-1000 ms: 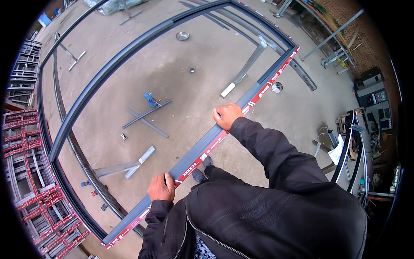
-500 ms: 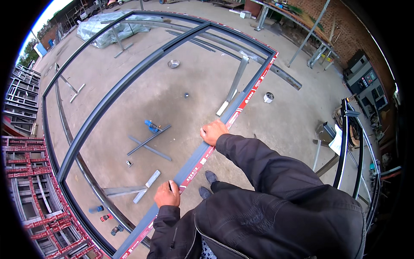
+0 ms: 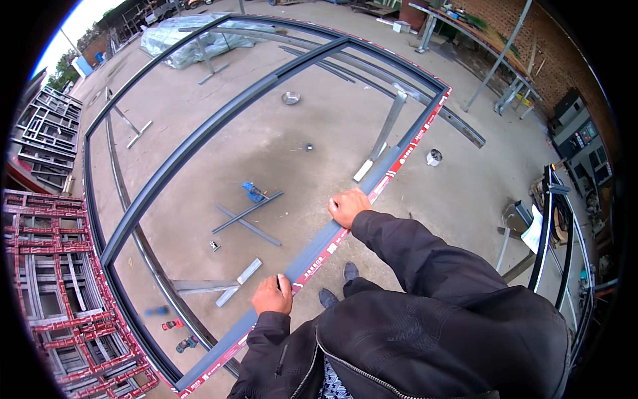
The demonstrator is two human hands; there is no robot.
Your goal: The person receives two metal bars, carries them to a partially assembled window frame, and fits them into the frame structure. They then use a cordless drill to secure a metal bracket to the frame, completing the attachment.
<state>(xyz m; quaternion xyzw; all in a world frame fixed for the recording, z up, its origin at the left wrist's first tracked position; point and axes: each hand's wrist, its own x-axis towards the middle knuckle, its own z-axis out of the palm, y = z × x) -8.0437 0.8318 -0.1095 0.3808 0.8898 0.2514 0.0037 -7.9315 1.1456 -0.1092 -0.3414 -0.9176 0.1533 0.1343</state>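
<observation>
A large dark grey metal window frame [image 3: 311, 247] with a crossbar [image 3: 199, 130] spans much of the view, raised above the floor. Red printed protective tape [image 3: 399, 159] runs along the outer side of its near bar. My left hand [image 3: 272, 294] is closed over this near bar, towards its lower left end. Further up the same bar, my right hand [image 3: 348, 207] also grips it, fingers curled over the inner edge. The fingertips of both hands are partly hidden.
Metal stands [image 3: 382, 133] and a long rail [image 3: 149, 259] lie under the frame. Inside its outline are a blue power tool [image 3: 252, 191], crossed bars [image 3: 247, 217] and a metal bowl [image 3: 291, 98]. Red-taped frames [image 3: 66, 312] are stacked left; a can [image 3: 434, 157] stands right.
The whole scene has shifted a little to the right and slightly down in the picture. Both hands keep their places on the near bar.
</observation>
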